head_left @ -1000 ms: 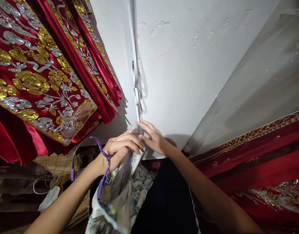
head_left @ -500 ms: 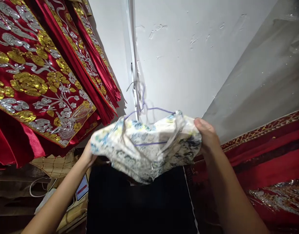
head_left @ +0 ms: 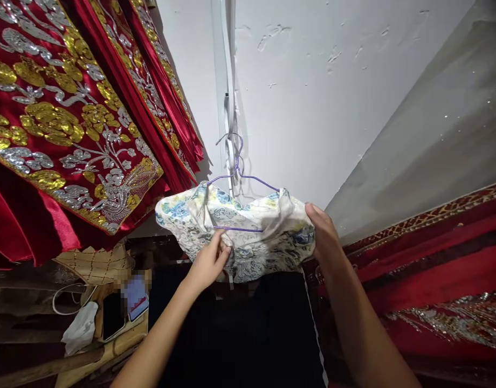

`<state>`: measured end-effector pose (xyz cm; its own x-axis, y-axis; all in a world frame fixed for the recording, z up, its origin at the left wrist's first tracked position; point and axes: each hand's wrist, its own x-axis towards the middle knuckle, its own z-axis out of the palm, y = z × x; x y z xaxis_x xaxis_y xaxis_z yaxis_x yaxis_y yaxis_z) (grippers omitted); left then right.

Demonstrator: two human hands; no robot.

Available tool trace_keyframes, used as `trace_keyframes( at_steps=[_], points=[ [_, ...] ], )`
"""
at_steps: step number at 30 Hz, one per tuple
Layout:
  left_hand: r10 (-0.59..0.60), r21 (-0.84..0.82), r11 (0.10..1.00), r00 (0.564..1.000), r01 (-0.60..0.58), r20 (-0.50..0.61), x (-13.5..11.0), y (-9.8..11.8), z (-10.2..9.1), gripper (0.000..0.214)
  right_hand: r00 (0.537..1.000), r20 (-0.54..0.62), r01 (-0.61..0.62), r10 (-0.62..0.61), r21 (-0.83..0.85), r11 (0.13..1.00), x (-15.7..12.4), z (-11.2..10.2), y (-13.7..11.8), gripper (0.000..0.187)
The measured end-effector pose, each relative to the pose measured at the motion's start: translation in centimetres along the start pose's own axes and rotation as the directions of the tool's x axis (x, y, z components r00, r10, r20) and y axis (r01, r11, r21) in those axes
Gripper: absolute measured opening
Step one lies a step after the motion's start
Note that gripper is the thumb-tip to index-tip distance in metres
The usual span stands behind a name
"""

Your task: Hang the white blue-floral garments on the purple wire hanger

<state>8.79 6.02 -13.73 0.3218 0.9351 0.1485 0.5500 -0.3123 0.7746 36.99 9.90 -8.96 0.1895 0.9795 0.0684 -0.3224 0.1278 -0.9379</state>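
Note:
A white garment [head_left: 248, 261] with a blue and yellow floral print hangs on a purple wire hanger [head_left: 258, 179]. The hanger's hook is up against a white vertical strip [head_left: 231, 70] on the wall; whether it is hooked on something there I cannot tell. My left hand [head_left: 207, 264] pinches cloth at the middle of the garment, just below the hanger's bottom bar, with thumb and forefinger closed. At the garment's right shoulder, my right hand [head_left: 324, 229] is closed on the edge, its fingers mostly hidden behind the cloth.
Red panels [head_left: 98, 134] with gold and silver sequin embroidery hang on the left. Lower left, two phones [head_left: 112, 315], crumpled white tissue [head_left: 81, 326] and a white cable [head_left: 57, 302] lie on a wooden surface. On the right are a greyish sheet [head_left: 426, 129] and red cloth [head_left: 434, 258].
My left hand has left the garment's left shoulder and moved inward to pinch its middle. The right hand stays on the right shoulder, and the garment has shifted slightly left and hangs steadier.

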Motion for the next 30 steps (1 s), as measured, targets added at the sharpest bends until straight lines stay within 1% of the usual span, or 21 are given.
trace_keyframes(
  at_steps=[2,5,6,7,8,9,10,11,12,13,14,15,16,17,18,19,20,23,26,28,30],
  points=[
    [-0.035,0.120,0.993,0.994,0.023,0.101,0.7,0.1,0.0,0.038,1.000,0.001,-0.013,0.013,-0.006,1.000,-0.2,-0.4,0.0,0.039],
    [-0.051,0.251,0.968,0.978,-0.001,0.203,0.7,-0.4,0.8,0.026,1.000,-0.011,0.001,-0.002,-0.053,0.999,0.3,-0.3,0.3,0.040],
    [-0.053,0.277,0.961,0.973,-0.011,0.223,0.6,-0.6,1.3,0.025,0.999,-0.043,0.023,-0.026,-0.077,0.997,0.5,-0.2,0.6,0.039],
    [-0.055,0.297,0.955,0.971,-0.017,0.231,0.3,-0.8,1.8,0.025,0.992,-0.106,0.056,-0.067,-0.110,0.992,0.6,-0.3,1.1,0.038],
    [-0.057,0.311,0.950,0.972,-0.017,0.228,0.0,-0.9,2.4,0.025,0.971,-0.199,0.104,-0.133,-0.153,0.983,0.7,-0.5,1.9,0.036],
    [-0.058,0.318,0.948,0.975,-0.013,0.213,-0.2,-1.1,2.9,0.024,0.927,-0.305,0.159,-0.219,-0.210,0.965,0.5,-0.7,2.9,0.035],
    [-0.058,0.323,0.946,0.980,-0.006,0.189,-0.4,-1.2,3.4,0.022,0.861,-0.405,0.209,-0.308,-0.271,0.940,0.0,-1.0,4.2,0.034],
    [-0.060,0.330,0.944,0.985,0.004,0.161,-0.6,-1.3,3.9,0.020,0.784,-0.478,0.255,-0.395,-0.332,0.908,-0.7,-1.3,5.6,0.034],
    [-0.069,0.341,0.940,0.989,0.019,0.133,-0.7,-1.4,4.3,0.019,0.738,-0.508,0.277,-0.445,-0.373,0.886,-1.6,-1.4,7.3,0.033],
    [-0.081,0.351,0.936,0.991,0.037,0.111,-0.8,-1.4,4.7,0.019,0.743,-0.510,0.269,-0.433,-0.364,0.892,-2.6,-1.4,9.0,0.030],
    [-0.095,0.358,0.932,0.991,0.055,0.094,-0.9,-1.3,5.0,0.020,0.792,-0.476,0.230,-0.382,-0.348,0.909,-3.7,-1.3,10.8,0.025],
    [-0.105,0.364,0.929,0.991,0.068,0.082,-0.9,-1.3,5.3,0.020,0.863,-0.404,0.167,-0.303,-0.338,0.926,-4.7,-0.9,12.5,0.020],
    [-0.110,0.364,0.929,0.991,0.075,0.076,-1.0,-1.2,5.5,0.019,0.948,-0.262,0.083,-0.182,-0.348,0.934,-5.6,-0.3,14.1,0.017],
    [-0.107,0.356,0.932,0.991,0.073,0.076,-1.0,-1.1,5.7,0.019,0.995,-0.082,0.026,-0.061,-0.377,0.926,-6.3,0.3,15.6,0.015],
    [-0.099,0.340,0.938,0.992,0.067,0.076,-1.0,-1.0,5.8,0.019,0.999,0.053,0.010,0.013,-0.413,0.911,-6.8,1.1,16.7,0.014],
    [-0.086,0.315,0.947,0.993,0.058,0.075,-1.0,-0.9,5.8,0.020,0.988,0.143,0.005,0.065,-0.445,0.896,-7.0,1.8,17.6,0.013],
    [-0.074,0.277,0.959,0.995,0.053,0.069,-1.0,-0.8,5.8,0.020,0.978,0.190,0.013,0.086,-0.468,0.884,-7.1,2.4,18.2,0.013],
    [-0.068,0.092,0.993,0.998,0.068,0.000,-1.2,-0.5,5.5,0.020,0.974,0.212,0.036,0.081,-0.498,0.866,-7.0,3.5,18.4,0.011],
    [-0.100,-0.123,0.988,0.993,0.091,-0.068,-1.4,-0.4,5.6,0.028,0.955,0.288,0.090,0.068,-0.502,0.860,-7.1,3.8,17.6,0.007],
    [-0.130,-0.313,0.945,0.987,0.093,-0.098,-1.4,-0.3,6.1,0.026,0.962,0.273,0.124,0.020,-0.501,0.857,-7.4,4.0,17.4,0.010],
    [-0.179,-0.533,0.842,0.975,0.084,-0.129,-1.0,-0.1,6.6,0.021,0.977,0.213,0.129,-0.023,-0.499,0.857,-7.7,4.2,17.9,0.016]
  ],
)
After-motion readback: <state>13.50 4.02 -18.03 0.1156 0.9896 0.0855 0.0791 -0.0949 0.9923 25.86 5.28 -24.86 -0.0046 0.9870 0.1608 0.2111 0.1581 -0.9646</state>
